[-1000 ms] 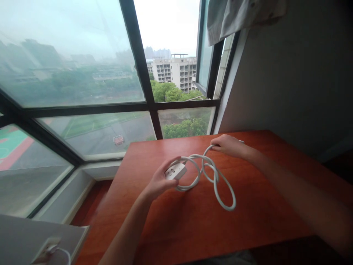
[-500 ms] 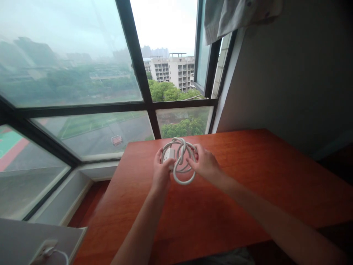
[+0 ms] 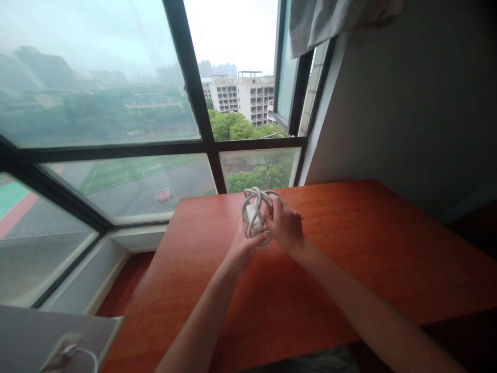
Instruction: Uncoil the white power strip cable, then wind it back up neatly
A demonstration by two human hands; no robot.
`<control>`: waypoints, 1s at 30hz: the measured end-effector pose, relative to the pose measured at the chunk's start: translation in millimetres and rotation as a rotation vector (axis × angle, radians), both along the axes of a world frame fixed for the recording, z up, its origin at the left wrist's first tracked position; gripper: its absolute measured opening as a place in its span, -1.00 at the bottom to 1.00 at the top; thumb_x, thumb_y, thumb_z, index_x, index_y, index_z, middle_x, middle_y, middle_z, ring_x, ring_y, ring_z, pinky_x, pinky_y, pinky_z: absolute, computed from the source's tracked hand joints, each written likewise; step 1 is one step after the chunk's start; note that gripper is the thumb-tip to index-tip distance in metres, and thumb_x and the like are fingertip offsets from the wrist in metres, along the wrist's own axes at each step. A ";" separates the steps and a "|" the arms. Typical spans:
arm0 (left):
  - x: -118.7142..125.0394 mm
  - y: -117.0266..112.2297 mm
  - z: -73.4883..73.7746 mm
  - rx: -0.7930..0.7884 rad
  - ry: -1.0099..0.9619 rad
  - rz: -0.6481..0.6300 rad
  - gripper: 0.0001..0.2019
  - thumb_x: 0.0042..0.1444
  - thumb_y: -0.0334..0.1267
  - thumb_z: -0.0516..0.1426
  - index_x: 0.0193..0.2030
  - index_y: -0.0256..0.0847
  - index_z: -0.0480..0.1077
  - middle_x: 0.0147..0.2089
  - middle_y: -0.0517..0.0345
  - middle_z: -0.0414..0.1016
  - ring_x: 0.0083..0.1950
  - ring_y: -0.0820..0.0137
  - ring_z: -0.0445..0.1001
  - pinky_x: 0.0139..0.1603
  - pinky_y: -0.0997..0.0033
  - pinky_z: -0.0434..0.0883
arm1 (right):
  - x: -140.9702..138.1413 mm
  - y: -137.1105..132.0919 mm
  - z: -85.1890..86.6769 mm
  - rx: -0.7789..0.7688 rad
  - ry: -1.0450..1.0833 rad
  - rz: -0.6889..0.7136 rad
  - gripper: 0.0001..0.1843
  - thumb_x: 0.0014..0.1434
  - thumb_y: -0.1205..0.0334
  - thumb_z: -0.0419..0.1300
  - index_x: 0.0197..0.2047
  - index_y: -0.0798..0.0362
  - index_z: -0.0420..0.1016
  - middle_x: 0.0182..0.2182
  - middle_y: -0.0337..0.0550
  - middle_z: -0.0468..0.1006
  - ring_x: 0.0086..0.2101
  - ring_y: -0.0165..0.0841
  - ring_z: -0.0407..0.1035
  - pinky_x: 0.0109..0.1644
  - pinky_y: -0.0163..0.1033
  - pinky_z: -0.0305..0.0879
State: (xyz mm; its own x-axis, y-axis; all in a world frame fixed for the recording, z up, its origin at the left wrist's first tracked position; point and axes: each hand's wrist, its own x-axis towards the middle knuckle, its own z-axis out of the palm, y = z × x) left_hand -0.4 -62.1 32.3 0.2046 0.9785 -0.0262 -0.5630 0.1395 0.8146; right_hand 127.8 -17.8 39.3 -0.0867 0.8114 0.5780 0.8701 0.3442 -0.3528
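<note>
A white power strip (image 3: 253, 213) with its white cord (image 3: 254, 198) looped around it is held above the red-brown table (image 3: 349, 269). My left hand (image 3: 245, 247) grips the strip from below, thumb on its lower edge. My right hand (image 3: 285, 224) is closed on the cord loops at the strip's right side. Both hands are pressed close together near the table's far left part. The plug end of the cord is hidden.
A large dark-framed window (image 3: 194, 103) fills the left and far side. A grey wall (image 3: 407, 103) runs along the right. Cloth (image 3: 330, 20) hangs at the top. A white wall socket with a plugged cable (image 3: 64, 352) sits at the bottom left.
The cord lay spread in loose loops on the table with my hands apart. My right hand has come in to the left one, and the cord is now bundled tightly around the strip.
</note>
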 end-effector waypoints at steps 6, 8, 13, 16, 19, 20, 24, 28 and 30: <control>-17.8 -5.8 -1.5 -0.019 0.055 -0.138 -0.43 -0.05 -0.40 0.32 0.13 -0.22 0.32 0.03 -0.09 0.51 0.04 0.24 0.49 0.11 0.28 0.35 | 24.6 11.5 9.5 -0.006 -0.004 0.131 -0.64 0.32 0.06 -0.04 0.02 0.07 0.37 -0.30 -0.06 0.56 -0.34 -0.26 0.42 -0.33 -0.29 0.15; -23.3 -8.1 -2.5 -0.008 0.040 -0.173 -0.43 -0.05 -0.41 0.32 0.13 -0.20 0.33 0.04 -0.09 0.51 0.07 0.20 0.48 0.12 0.26 0.35 | 34.7 19.1 14.8 -0.008 0.057 0.185 -0.68 0.33 0.08 -0.06 -0.06 0.05 0.40 -0.34 -0.09 0.54 -0.36 -0.28 0.40 -0.32 -0.29 0.15; -27.5 -4.3 -8.4 0.010 0.076 -0.168 -0.39 -0.12 -0.46 0.33 0.13 -0.19 0.34 -0.08 -0.05 0.55 -0.09 0.22 0.55 -0.05 0.31 0.44 | 58.0 36.5 38.6 -0.306 0.315 0.422 -0.76 0.27 0.15 -0.01 -0.31 0.04 0.43 -0.53 -0.25 0.38 -0.51 -0.42 0.24 -0.43 -0.34 0.11; -23.8 4.8 -18.3 0.036 0.204 -0.021 -0.37 -0.18 -0.48 0.33 0.11 -0.22 0.35 -0.28 0.09 0.56 -0.30 0.34 0.53 -0.23 0.39 0.45 | 63.2 38.2 51.5 -0.778 0.595 0.592 -0.79 0.18 0.14 0.08 -0.22 0.06 0.45 -0.59 -0.35 0.25 -0.66 -0.53 -0.02 -0.61 -0.39 -0.11; -17.7 10.6 -28.5 0.058 0.252 0.103 -0.38 -0.20 -0.46 0.32 0.09 -0.21 0.34 -0.26 0.12 0.54 -0.32 0.38 0.50 -0.28 0.44 0.44 | 55.0 36.0 51.5 -0.978 0.965 0.681 -0.78 0.08 0.15 0.16 -0.23 0.09 0.42 -0.58 -0.38 0.20 -0.68 -0.58 -0.19 -0.65 -0.40 -0.26; -15.7 10.8 -30.8 0.062 0.239 0.115 -0.38 -0.20 -0.45 0.31 0.09 -0.19 0.34 -0.22 0.11 0.54 -0.30 0.39 0.50 -0.29 0.46 0.43 | 49.4 35.1 48.0 -0.935 1.075 0.659 -0.81 0.05 0.16 0.18 -0.29 0.09 0.40 -0.58 -0.39 0.19 -0.68 -0.59 -0.21 -0.66 -0.40 -0.27; -9.5 5.2 -29.7 0.047 0.167 0.091 -0.34 -0.28 -0.46 0.33 0.07 -0.17 0.34 -0.18 0.11 0.52 -0.33 0.43 0.48 -0.34 0.51 0.42 | 21.4 30.3 23.7 -0.526 1.282 0.410 -0.81 0.02 0.17 0.21 -0.34 0.04 0.29 -0.58 -0.38 0.21 -0.67 -0.57 -0.09 -0.66 -0.40 -0.15; -2.4 -3.5 -16.8 0.007 0.124 0.127 -0.32 -0.32 -0.46 0.36 0.05 -0.17 0.37 -0.25 0.14 0.53 -0.34 0.39 0.50 -0.32 0.45 0.46 | 1.7 24.6 3.8 -0.228 1.172 0.258 -0.75 0.17 0.07 0.06 -0.13 0.01 0.26 -0.47 -0.29 0.30 -0.55 -0.47 0.14 -0.54 -0.37 0.11; 3.0 -6.3 -11.2 -0.007 0.105 0.146 -0.31 -0.32 -0.46 0.37 0.06 -0.15 0.37 -0.25 0.14 0.54 -0.30 0.34 0.52 -0.26 0.39 0.48 | -2.7 23.9 0.8 -0.199 1.017 0.264 -0.71 0.26 0.05 -0.08 -0.05 0.01 0.21 -0.40 -0.22 0.32 -0.48 -0.42 0.21 -0.46 -0.34 0.21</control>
State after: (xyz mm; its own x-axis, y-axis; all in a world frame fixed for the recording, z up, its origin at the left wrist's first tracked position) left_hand 2.5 -68.4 21.0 0.0556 0.9973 -0.0471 -0.4894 0.0684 0.8694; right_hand 125.2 6.1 40.1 0.1745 0.9252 0.3369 0.0413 0.3350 -0.9413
